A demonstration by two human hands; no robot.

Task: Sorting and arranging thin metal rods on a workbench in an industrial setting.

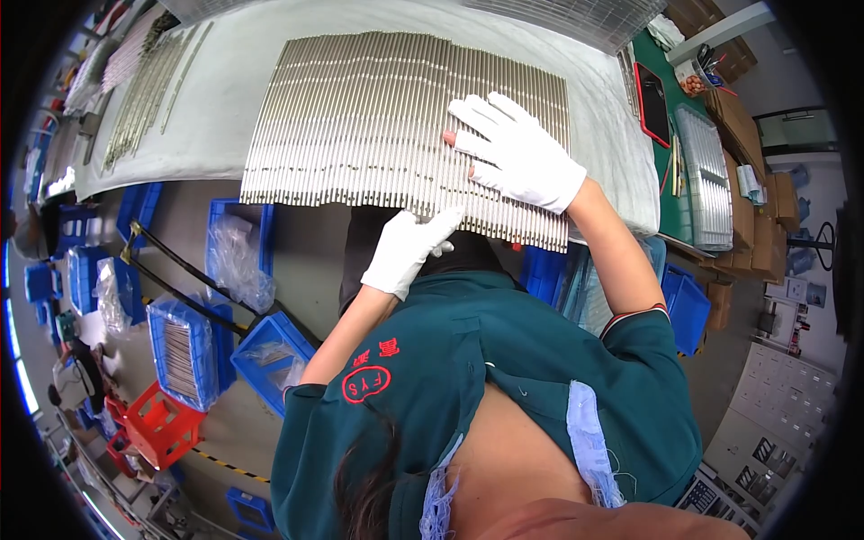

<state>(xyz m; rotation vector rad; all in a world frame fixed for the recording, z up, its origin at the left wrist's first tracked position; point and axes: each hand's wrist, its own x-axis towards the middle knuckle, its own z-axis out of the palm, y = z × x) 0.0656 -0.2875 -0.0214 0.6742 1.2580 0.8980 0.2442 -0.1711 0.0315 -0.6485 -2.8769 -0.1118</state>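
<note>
A wide row of slim silvery metal rods (360, 117) lies side by side on a white cloth-covered table (225, 99). My right hand (522, 157), in a white glove with some bare fingertips, rests flat across the right part of the row, its fingers spread. At the near edge, my left hand (400, 252), also gloved, has its fingers bent at the rod ends. Its thumb side lies over the ends, and the other fingers curl below them, partly hidden.
More rods (148, 108) lie at the table's left. A red-framed phone-like device (652, 103) and a clear plastic tray (705, 180) sit on the green surface at right. Blue bins (184, 351) and a red plastic stool (162, 423) stand on the floor at left.
</note>
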